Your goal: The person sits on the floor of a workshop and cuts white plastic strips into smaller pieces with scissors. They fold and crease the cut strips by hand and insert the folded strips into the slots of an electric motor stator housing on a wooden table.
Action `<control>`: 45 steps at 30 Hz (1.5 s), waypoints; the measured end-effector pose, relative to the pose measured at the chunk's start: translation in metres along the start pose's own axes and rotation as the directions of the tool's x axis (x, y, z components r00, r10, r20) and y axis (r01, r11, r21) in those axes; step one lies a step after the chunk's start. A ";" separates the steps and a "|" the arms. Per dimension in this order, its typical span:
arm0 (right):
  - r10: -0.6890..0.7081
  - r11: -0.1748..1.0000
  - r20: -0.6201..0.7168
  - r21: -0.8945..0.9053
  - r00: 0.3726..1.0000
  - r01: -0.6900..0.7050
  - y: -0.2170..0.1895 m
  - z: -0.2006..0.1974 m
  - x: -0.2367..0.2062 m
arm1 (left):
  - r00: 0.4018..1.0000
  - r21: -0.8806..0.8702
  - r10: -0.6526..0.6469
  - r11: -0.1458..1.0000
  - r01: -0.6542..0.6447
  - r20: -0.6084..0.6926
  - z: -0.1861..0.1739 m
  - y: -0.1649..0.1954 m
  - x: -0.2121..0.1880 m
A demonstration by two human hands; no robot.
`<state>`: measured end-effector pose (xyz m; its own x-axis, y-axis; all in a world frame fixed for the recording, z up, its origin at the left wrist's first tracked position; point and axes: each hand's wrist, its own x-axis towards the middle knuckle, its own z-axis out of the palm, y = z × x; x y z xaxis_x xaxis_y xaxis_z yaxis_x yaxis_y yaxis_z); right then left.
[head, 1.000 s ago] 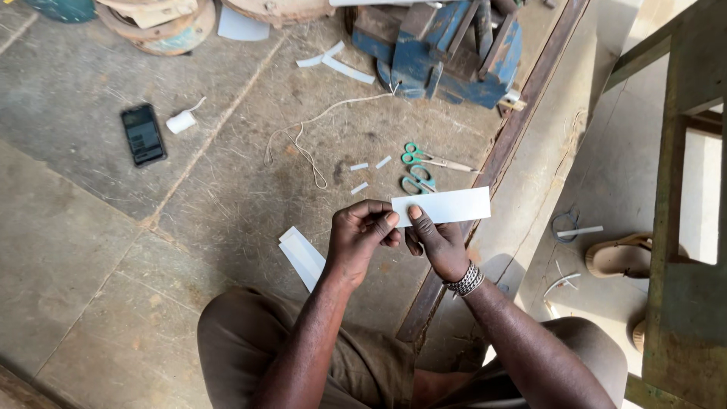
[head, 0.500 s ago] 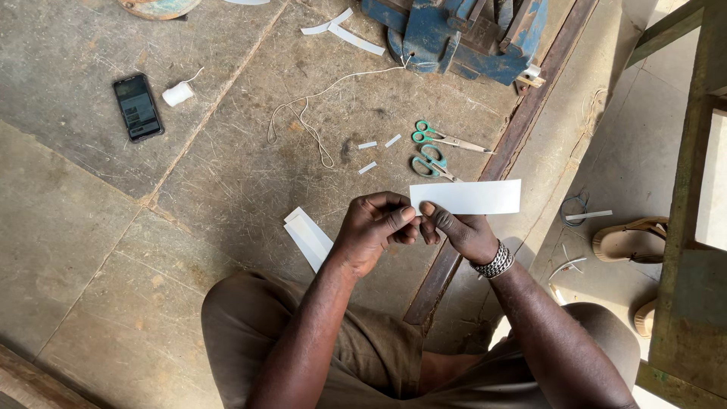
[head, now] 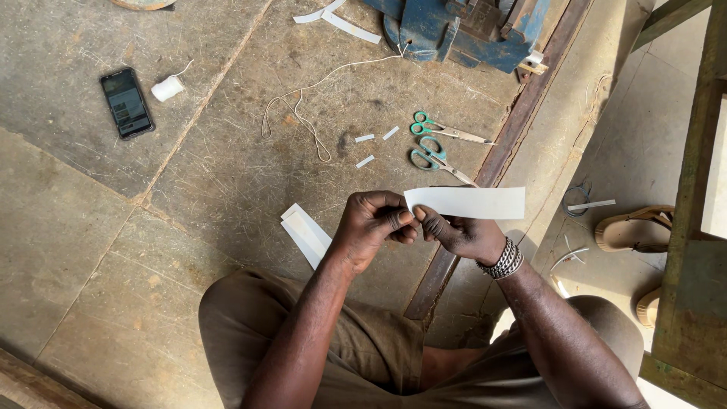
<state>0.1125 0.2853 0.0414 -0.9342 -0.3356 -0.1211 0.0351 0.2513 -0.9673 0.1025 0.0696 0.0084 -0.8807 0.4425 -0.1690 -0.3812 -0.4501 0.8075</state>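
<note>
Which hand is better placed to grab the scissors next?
Right, probably. The right hand sits just below the scissors; the left hand is farther off, and both pinch the white strip.

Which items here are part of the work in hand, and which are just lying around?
In hand: white strip, pinched at its end by left hand and right hand.
Likely related: cut strips on the floor, two green-handled scissors, small offcuts.

Lying about: phone, thread spool, sandal.

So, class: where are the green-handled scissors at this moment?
In the head view, the green-handled scissors lie on the concrete floor, just above the white strip that both hands pinch, below the blue machine.
</note>
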 end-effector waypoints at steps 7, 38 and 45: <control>-0.043 0.999 -0.024 -0.028 0.999 0.043 -0.019 0.004 0.002 | 0.994 0.124 0.068 0.991 -0.057 -0.083 0.008 0.000 0.002; 0.016 0.997 -0.012 -0.078 1.000 -0.017 -0.020 0.013 0.008 | 0.999 -0.192 -0.020 0.981 0.011 -0.049 -0.009 -0.022 0.005; -0.037 0.991 -0.008 -0.133 0.999 0.036 -0.036 0.018 0.011 | 0.985 0.011 0.018 1.000 -0.016 -0.171 -0.003 -0.014 0.001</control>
<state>0.1071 0.2567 0.0711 -0.9376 -0.3376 -0.0832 -0.0459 0.3572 -0.9329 0.1058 0.0745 -0.0046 -0.9226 0.2948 -0.2487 -0.3635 -0.4490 0.8162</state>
